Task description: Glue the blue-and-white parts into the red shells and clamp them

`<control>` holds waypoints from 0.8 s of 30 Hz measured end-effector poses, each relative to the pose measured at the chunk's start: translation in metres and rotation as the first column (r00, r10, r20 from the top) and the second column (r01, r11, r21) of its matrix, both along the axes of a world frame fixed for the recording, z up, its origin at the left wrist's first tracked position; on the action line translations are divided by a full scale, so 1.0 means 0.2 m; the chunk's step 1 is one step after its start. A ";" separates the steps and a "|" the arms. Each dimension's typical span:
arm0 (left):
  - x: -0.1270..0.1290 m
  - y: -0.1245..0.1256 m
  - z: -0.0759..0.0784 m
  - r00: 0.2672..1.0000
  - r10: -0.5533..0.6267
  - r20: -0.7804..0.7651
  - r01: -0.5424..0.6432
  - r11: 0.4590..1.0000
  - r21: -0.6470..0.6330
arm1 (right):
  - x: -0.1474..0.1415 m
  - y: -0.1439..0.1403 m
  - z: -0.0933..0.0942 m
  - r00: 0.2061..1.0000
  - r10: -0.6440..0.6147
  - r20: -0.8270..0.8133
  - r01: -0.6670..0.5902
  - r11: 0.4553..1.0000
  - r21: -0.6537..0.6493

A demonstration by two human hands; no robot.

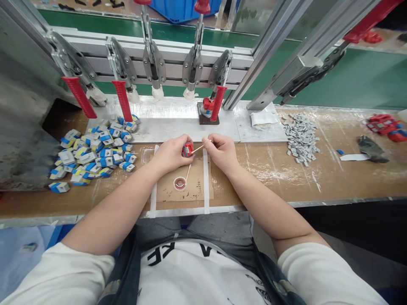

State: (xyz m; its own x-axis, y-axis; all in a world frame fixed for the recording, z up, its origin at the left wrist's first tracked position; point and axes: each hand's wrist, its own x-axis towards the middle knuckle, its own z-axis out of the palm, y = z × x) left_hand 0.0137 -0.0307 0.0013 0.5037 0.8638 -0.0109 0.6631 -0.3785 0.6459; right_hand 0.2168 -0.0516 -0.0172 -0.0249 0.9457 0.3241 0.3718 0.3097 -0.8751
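My left hand (171,153) grips a small red block (188,149) over the middle of the wooden bench. My right hand (221,150) pinches a thin wooden stick (197,148) whose tip touches the red block. Just below the hands, a small round cap (179,183) of glue sits on a taped cardboard patch (178,190), with a second stick (188,173) resting in it.
A heap of blue, white and yellow blocks (95,150) lies to the left. Small grey pieces (300,137) are piled to the right. Toggle clamps with red handles (122,99) line the metal plate (178,123) behind; one holds a red part (208,106). Red parts (383,125) lie far right.
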 end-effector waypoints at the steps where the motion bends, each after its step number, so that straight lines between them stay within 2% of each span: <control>1: 0.00 0.00 0.00 1.000 0.003 -0.008 -0.003 1.000 0.000 | 0.00 0.00 0.01 1.000 -0.007 0.029 0.006 0.999 0.032; 5: 0.01 -0.01 0.00 0.998 0.005 -0.061 -0.004 1.000 0.023 | 0.00 -0.01 0.03 0.992 -0.034 0.120 0.011 0.981 0.193; 8: 0.02 -0.01 0.01 0.995 -0.006 -0.101 0.011 0.999 0.051 | -0.01 -0.01 0.04 0.986 -0.067 0.154 0.026 0.967 0.255; 11: 0.02 -0.01 0.02 0.992 -0.014 -0.126 0.022 0.998 0.060 | -0.02 -0.02 0.05 0.983 -0.077 0.164 0.030 0.963 0.268; 16: 0.03 -0.02 0.02 0.989 -0.021 -0.145 0.030 0.998 0.063 | -0.02 -0.02 0.06 0.986 0.004 0.164 -0.048 0.963 0.265; 20: 0.02 -0.02 0.01 0.996 0.002 -0.086 0.002 0.999 0.044 | 0.00 -0.05 0.08 0.992 0.014 0.124 -0.048 0.960 0.277; 22: 0.01 -0.01 0.00 1.000 0.031 -0.001 -0.031 0.999 0.018 | -0.01 -0.07 0.08 0.971 0.183 0.152 -0.219 0.938 0.270; 24: 0.01 -0.01 0.00 0.992 0.077 0.095 -0.077 0.997 -0.006 | -0.02 -0.09 0.08 0.855 0.432 0.286 -0.497 0.839 0.222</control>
